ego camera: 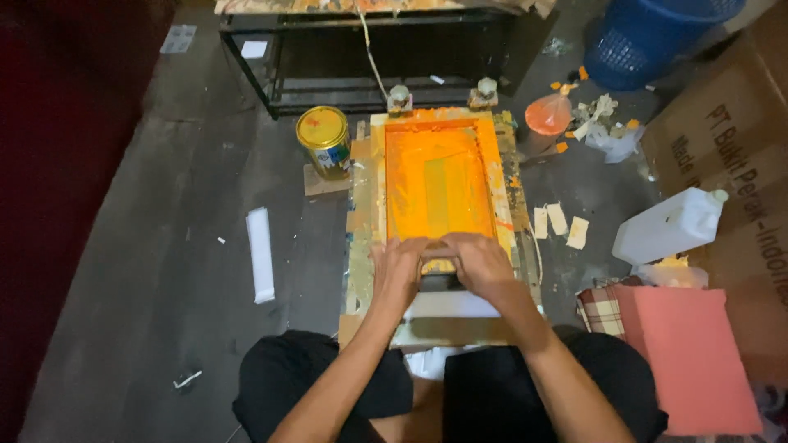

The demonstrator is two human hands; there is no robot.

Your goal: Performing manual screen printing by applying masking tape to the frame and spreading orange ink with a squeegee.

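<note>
A wooden printing frame (365,205) lies on the dark floor in front of me, its screen (439,176) coated in orange ink. My left hand (398,271) and my right hand (480,262) sit side by side at the near end of the screen, fingers curled over a squeegee (439,265) that is mostly hidden beneath them. White sheets (447,305) show under the frame's near edge. My knees in black cloth flank the frame.
A yellow-lidded paint can (324,139) stands left of the frame. At right lie a white jerrycan (669,226), a pink sheet (689,353) on checked cloth, cardboard, an orange bag (548,115) and a blue basket (648,37). A black metal rack (369,57) stands beyond.
</note>
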